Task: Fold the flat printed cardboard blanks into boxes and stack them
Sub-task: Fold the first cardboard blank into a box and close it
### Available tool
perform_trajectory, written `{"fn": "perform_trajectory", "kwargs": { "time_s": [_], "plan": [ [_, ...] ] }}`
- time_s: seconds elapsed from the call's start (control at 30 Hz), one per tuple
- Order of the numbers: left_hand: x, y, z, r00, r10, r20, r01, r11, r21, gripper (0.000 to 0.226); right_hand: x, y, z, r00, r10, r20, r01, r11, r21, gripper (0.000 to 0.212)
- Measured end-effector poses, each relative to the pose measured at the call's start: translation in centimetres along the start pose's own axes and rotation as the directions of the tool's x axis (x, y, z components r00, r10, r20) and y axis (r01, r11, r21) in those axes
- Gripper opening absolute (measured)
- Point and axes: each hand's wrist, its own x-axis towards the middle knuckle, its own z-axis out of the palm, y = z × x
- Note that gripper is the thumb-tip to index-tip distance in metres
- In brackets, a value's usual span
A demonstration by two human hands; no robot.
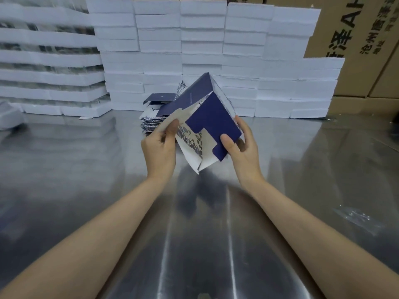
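Half-folded box blank [195, 98] held above steel table [86, 173]: left hand [159, 147] pinching its white flap [172, 118], right hand [244, 154] gripping the blue flap [213, 121], thumb on top. Right fingers [239, 124] mostly hidden behind; flat blanks [151, 123] beyond partly covered.

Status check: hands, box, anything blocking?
Left hand pinches white printed flap, right hand grips blue flap. Half-folded box held above table. Pile of flat blanks behind; nothing in the way.

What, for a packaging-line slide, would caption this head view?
Left hand and right hand hold a half-folded blue-and-white box above a steel table; flat blanks and white foam blocks sit behind.
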Motion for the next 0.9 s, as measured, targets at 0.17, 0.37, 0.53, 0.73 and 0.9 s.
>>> {"fn": "perform_trajectory", "kwargs": {
  "time_s": [0.17,0.37,0.53,0.73,0.9],
  "plan": [
    [-0.4,0.4,-0.4,0.941,0.319,0.114,-0.337,0.917,0.215,0.033,-0.1,0.4,0.2,0.999,-0.007,-0.037,0.004,0.996,-0.09,0.052],
    [-0.6,0.8,-0.9,0.895,0.385,0.227,-0.434,0.869,0.238,0.039,0.0,1.3,0.2,1.0,-0.016,-0.021,0.013,0.987,-0.161,0.073],
    [-0.9,1.9,-1.7,0.866,0.427,0.258,-0.494,0.811,0.315,0.043,-0.2,1.7,0.5,0.999,-0.044,0.013,0.046,0.963,-0.266,0.083],
    [0.1,2.9,-2.9,0.755,0.533,0.383,-0.651,0.532,0.541,0.035,-0.1,1.1,0.5,0.816,-0.526,0.239,0.552,0.586,-0.593,0.087],
    [0.2,4.0,-2.9,0.66,0.514,0.548,-0.746,0.535,0.396,0.025,-1.2,1.3,1.5,0.861,-0.445,0.246,0.498,0.638,-0.588,0.052]
  ]
}}
